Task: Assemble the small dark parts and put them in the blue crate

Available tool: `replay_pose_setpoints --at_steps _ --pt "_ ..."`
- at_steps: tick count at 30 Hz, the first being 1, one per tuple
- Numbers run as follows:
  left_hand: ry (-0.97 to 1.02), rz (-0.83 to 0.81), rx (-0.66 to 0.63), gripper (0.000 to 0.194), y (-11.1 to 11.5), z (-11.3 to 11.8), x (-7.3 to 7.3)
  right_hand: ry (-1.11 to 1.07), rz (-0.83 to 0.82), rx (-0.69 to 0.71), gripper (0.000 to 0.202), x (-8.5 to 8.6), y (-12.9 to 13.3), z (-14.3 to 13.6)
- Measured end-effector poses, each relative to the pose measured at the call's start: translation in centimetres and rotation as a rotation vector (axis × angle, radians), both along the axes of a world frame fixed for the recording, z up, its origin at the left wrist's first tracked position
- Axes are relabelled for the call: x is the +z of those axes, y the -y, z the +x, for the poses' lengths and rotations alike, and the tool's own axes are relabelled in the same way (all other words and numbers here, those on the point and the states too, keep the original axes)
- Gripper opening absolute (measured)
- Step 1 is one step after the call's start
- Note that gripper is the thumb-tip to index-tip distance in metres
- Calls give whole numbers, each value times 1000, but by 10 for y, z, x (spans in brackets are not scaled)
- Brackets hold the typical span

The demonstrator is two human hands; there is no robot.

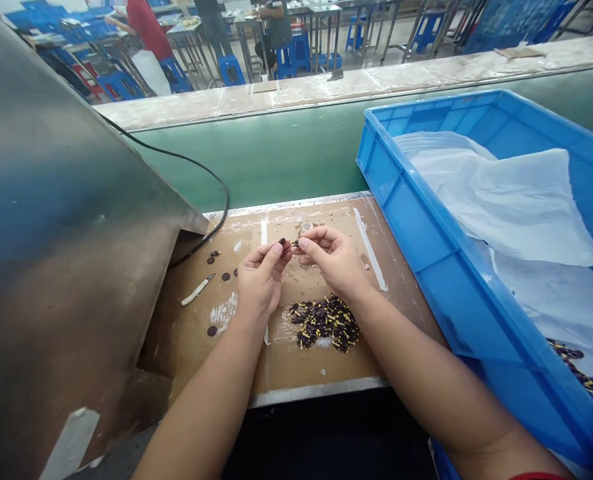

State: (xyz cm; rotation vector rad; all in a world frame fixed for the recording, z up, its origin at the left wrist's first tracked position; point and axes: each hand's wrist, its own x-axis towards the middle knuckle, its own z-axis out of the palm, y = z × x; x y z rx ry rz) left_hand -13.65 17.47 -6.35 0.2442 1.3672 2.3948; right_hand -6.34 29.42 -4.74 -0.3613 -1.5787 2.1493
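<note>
"Piece (296, 243), black and yellow: where is it sitting?"

"Above the middle of the board (286, 377), between both hands. But start at the left. What is standing there?"

"A metal housing (76, 200) is leaning in, and a black cable (216, 175) is curving down beside it. Beyond, a person in red (149, 30) is working among blue stools (231, 70)."

"And on the board?"

"A knife (197, 291) with a pale handle is lying near some dark discs (225, 276). Next, the left hand (261, 277) is closing narrowly, thumb against fingers, on a dark item (282, 241)."

"Is that a disc too?"

"It's showing too small for me to tell."

"What is the right hand (333, 260) doing?"

"Pinching the piece between thumb and fingertips, just beside the left fingertips. I can't tell whether those are touching it as well."

"What is lying nearer the wearer?"

"A pile (326, 323) of black and yellow pieces is spreading below the right hand, beside its forearm."

"And farther right?"

"A white strip (370, 250) is running along the board. Then a blue bin (409, 190) is holding white sheets (506, 200), with more pieces (573, 363) resting inside, toward its near end."
</note>
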Motion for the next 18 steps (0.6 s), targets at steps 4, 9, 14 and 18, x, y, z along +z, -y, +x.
replay_pose_setpoints --at_steps 4,9,14,18 --pt "104 36 -34 17 2 -5 -2 -49 24 -1 27 4 3 1" --pt "208 51 -44 18 4 -9 -3 -59 91 7 24 0 4 0" --pt "261 105 -22 17 4 -9 -2 -112 234 -17 16 -6 7 -1" --pt "246 117 -4 13 3 -8 2 -119 238 5 16 -8 8 -1"
